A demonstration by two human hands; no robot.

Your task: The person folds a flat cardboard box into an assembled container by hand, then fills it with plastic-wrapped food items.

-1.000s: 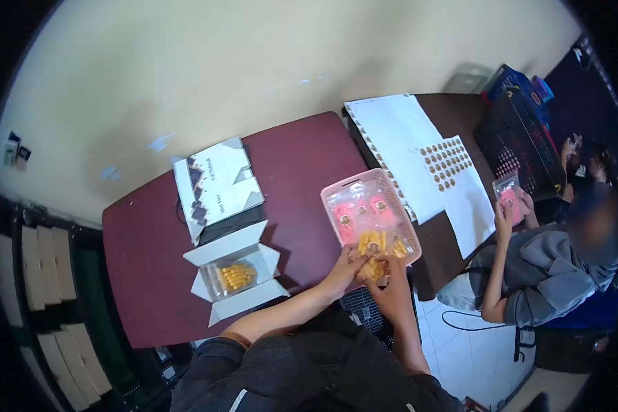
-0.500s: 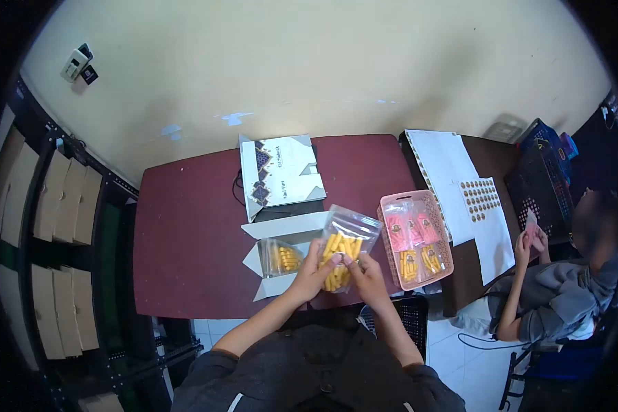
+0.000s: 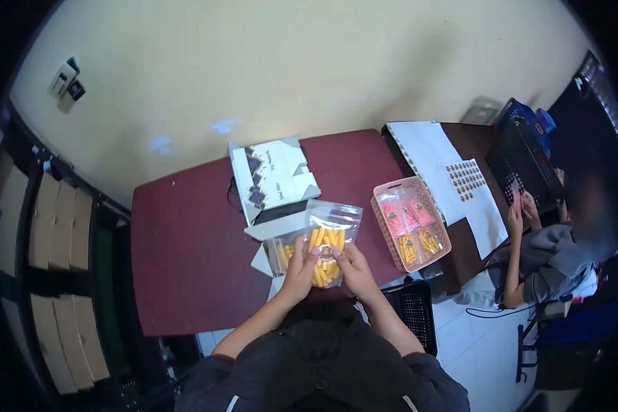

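Between my two hands is a clear zip pouch of yellow sticks (image 3: 327, 239), held upright over the table's front edge. My left hand (image 3: 298, 273) grips its left side, and my right hand (image 3: 356, 272) grips the right side. Both thumbs press on the front, around a small round label. Behind my left hand lies an open white box (image 3: 259, 263), partly hidden. A second pouch of yellow pieces (image 3: 278, 255) sits in it. Farther back rest white boxes with a dark blue pattern (image 3: 281, 172).
A pink basket (image 3: 376, 214) holds several pink and yellow packets at the right of the maroon table (image 3: 185, 254). Beyond it, a sheet of round stickers (image 3: 465, 180) lies on white paper. A co-worker (image 3: 556, 254) sits at the right, handling a pink packet. Shelves with cartons (image 3: 62, 223) stand left.
The view has shifted and turned slightly. My hands and the pouch are now farther left, covering more of the open box. A round label now shows on the pouch between my thumbs.
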